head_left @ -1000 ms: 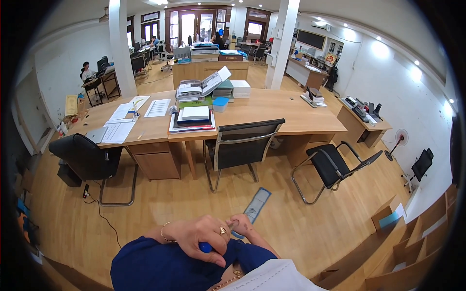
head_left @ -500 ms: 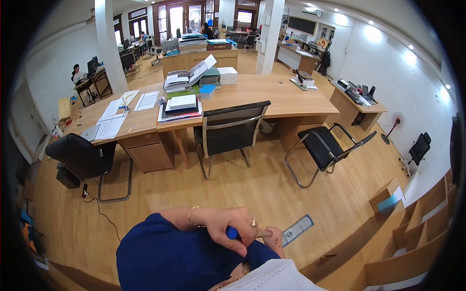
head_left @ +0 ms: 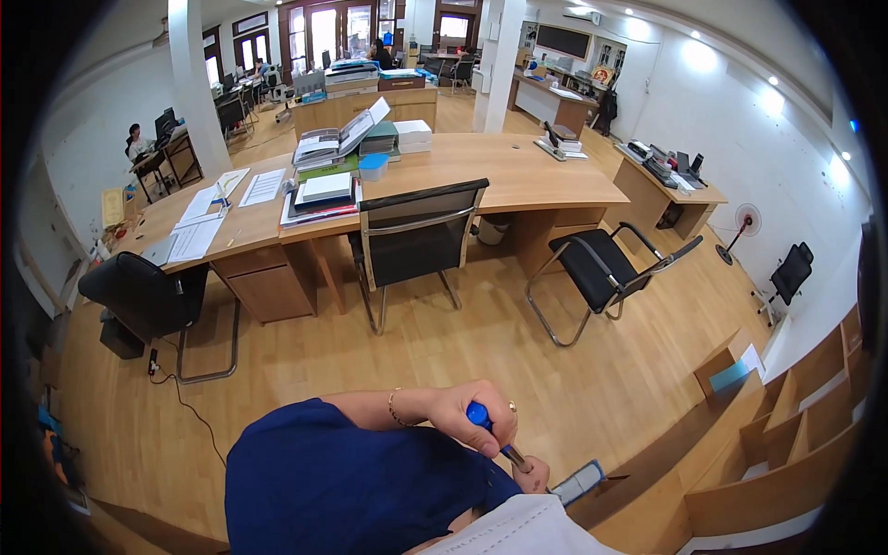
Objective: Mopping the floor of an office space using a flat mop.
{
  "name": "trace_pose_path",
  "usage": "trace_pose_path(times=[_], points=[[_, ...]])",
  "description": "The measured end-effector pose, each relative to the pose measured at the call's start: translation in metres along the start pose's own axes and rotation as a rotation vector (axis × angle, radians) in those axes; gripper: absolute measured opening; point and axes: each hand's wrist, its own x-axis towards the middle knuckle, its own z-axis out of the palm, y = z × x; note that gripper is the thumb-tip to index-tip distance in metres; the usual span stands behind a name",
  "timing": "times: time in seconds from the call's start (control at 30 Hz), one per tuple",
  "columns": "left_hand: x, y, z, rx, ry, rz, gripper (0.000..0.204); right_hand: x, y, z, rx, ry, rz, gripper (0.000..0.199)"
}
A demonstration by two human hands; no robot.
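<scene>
Mop pole [head_left: 513,455], probably light and stiff, is best gripped as now: left hand [head_left: 453,416] curled round its blue top [head_left: 479,413], right hand [head_left: 532,474] closed lower down. Flat head [head_left: 579,483] shows at five o'clock; beyond, a desk [head_left: 467,159] at twelve.

Desks [head_left: 527,180] and stacked folders [head_left: 319,148] show an office.

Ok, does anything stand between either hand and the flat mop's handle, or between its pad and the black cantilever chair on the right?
Nothing visible: the left hand and right hand both grip the mop handle, and only floor shows between mop pad and cantilever chair. The wooden shelving is off to the pad's right.
</scene>
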Motion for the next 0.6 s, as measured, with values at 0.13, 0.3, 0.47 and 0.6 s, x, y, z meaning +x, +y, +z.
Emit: trace_pose_path(times=[0.13, 0.3, 0.47, 0.6], points=[[0.001, 0.006, -0.013, -0.012, 0.013, -0.053, 0.018, 0.015, 0.002, 0.0, -0.037, -0.054, -0.014, 0.023], [0.001, 0.017, -0.035, 0.017, 0.036, -0.088, 0.018, 0.043, -0.016, 0.007, -0.041, -0.105, -0.035, 0.024], [0.013, 0.042, -0.057, 0.133, 0.03, 0.063, 0.018, 0.088, -0.034, 0.021, -0.055, -0.211, -0.044, 0.023], [0.014, 0.053, -0.082, 0.202, 0.059, 0.111, 0.019, 0.137, -0.045, 0.038, -0.071, -0.257, -0.175, 0.021]])
